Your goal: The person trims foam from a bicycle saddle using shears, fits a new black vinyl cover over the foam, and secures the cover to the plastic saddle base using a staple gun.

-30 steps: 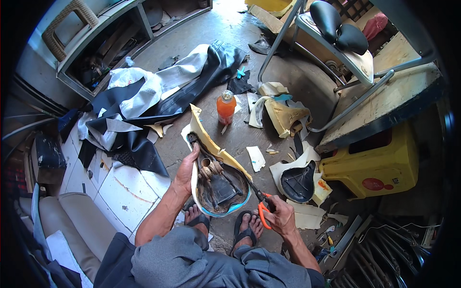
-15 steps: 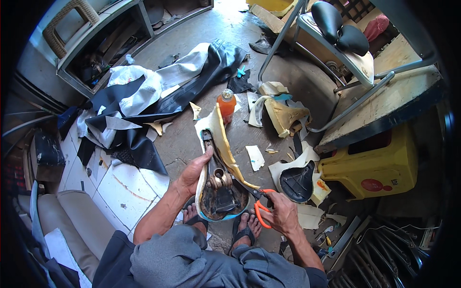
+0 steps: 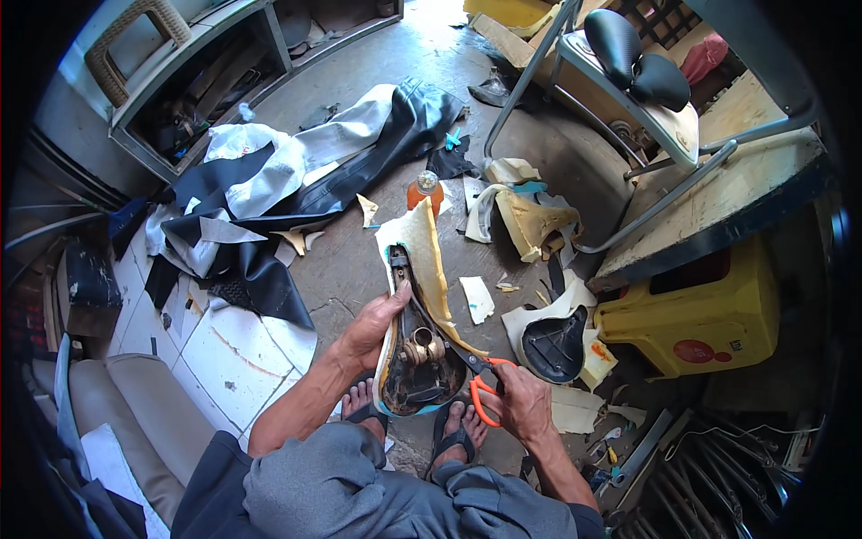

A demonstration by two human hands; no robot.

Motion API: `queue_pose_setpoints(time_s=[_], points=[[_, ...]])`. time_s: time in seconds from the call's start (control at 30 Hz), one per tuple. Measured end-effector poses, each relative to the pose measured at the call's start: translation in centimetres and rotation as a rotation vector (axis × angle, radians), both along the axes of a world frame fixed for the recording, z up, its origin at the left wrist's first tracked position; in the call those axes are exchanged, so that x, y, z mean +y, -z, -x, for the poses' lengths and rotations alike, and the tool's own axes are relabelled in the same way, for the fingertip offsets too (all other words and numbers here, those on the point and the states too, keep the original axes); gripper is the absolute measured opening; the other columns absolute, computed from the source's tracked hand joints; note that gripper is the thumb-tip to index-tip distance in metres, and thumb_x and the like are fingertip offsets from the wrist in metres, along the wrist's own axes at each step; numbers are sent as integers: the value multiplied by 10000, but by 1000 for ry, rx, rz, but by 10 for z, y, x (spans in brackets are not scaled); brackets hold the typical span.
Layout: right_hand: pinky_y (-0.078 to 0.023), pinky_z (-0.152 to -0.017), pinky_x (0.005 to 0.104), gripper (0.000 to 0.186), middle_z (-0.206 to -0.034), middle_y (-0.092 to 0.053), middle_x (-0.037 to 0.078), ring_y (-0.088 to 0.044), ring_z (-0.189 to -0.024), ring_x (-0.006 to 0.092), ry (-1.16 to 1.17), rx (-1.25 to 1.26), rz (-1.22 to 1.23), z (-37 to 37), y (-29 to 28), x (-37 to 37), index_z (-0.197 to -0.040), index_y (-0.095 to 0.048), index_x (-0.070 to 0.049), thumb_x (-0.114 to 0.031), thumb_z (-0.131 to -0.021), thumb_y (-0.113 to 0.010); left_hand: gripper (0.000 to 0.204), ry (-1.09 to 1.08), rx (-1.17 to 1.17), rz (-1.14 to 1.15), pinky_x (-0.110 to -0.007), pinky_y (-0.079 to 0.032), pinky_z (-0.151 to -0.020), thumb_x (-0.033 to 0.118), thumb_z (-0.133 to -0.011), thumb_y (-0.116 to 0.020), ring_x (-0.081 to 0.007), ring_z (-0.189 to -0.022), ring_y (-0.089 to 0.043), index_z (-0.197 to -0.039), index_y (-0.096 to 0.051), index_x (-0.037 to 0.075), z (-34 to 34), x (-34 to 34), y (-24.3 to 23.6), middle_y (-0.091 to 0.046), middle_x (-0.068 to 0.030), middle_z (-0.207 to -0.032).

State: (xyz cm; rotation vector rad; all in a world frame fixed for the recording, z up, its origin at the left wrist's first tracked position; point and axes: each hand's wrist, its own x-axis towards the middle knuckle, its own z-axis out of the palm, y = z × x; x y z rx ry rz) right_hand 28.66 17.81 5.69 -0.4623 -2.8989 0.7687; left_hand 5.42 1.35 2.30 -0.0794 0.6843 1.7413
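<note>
Trimming of the foam point(image 3: 431, 269) appears part done: a wide flap stands proud along the right side and past the nose of the saddle point(image 3: 429, 377), narrowing to a thin strip where it meets the scissors point(image 3: 476, 363); near the tail the rim looks close-cut, with a blue trace along it. Judged as left: the flap at the right and nose, not yet cut free. Left edge partly hidden by the hand, so its state is uncertain. Saddle is held up off the floor point(image 3: 346, 260), above the feet point(image 3: 462, 424), between both hands, underside showing, nose pointing away from the person. Shell dark and grimy; rails and a brass-toned clamp point(image 3: 422, 347) visible in the hollow; foam pale outside, yellower at its cut edge. Left hand point(image 3: 373, 328): thumb over the shell's left edge, fingers curled beneath and mostly hidden, grip closed on the saddle. Right hand point(image 3: 523, 402): fingers closed round the orange handles, blades at the foam strip; blade gap cannot be told. Pale offcuts point(image 3: 477, 299) and a second saddle point(image 3: 553, 346) lie nearby at right.
</note>
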Motion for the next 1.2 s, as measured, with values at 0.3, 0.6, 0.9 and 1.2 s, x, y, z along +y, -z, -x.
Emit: queue_pose_setpoints(time_s=[0.3, 0.6, 0.9, 1.2], points=[[-492, -570, 398, 407, -765, -633, 130, -650, -686, 318, -7, -28, 20, -6, 5, -1, -968, -603, -35, -284, -759, -848, 504, 32, 9, 49, -378, -640, -768, 397, -1016, -561, -241, -886, -738, -1236, -547, -56, 0, -2, 7, -702, -168, -1066], [-465, -523, 311, 497, -652, -618, 58, -564, -535, 138, 69, -179, 252, -45, -18, 40, -1008, -687, -27, -377, -726, -897, 568, 225, 620, 178, -327, -542, -890, 445, -992, -604, -142, -1040, -627, -1322, -491, -2, 32, -5, -18, -643, -119, -1138], [-486, -781, 427, 713, -979, -609, 103, -585, -886, 299, -71, 33, -447, -43, -68, 92, -1169, -574, -72, -261, -573, -918, 635, 1157, 1314, -20, -383, -473, -927, 514, -988, -575, -252, -1093, -595, -1381, -428, 37, 91, 9, -61, -620, -194, -1184], [-457, -934, 401, 517, -1008, -602, 58, -578, -978, 233, -510, 57, -681, 24, -116, 88, -1164, -599, -67, -354, -762, -752, 840, 1461, 929, -207, -389, -421, -1079, 557, -975, -561, -262, -1292, -502, -1513, -291, -29, 91, 25, -58, -528, -226, -1392]])
